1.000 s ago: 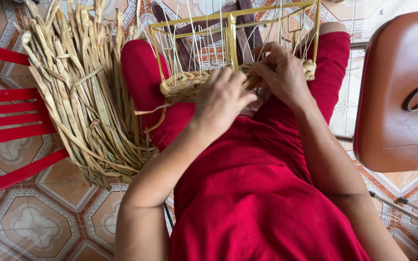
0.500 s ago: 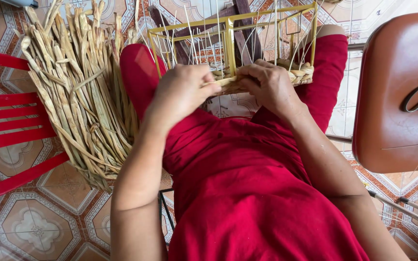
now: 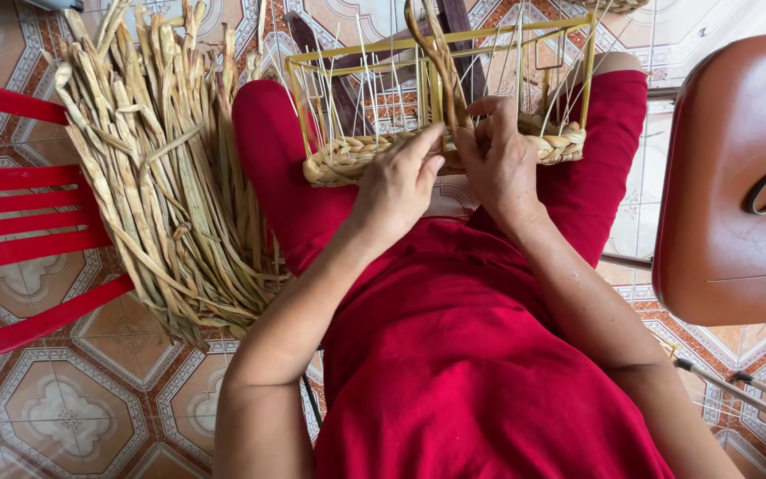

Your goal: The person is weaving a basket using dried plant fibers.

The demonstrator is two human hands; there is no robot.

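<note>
On the lap, both hands' fingers pinched on an upright straw strand [image 3: 441, 66] above the basket frame [image 3: 436, 40].

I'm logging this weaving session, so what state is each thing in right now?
Wire basket frame: upright on the lap, only its bottom rows woven.
Woven band: finished along the base, uprights above bare.
Working strand: looped up, pinched by the right hand.
Left hand: pressing the weave, grip closed on nothing I can tell.
Dried fibre bundle: loose, leaning on the red chair.
</note>
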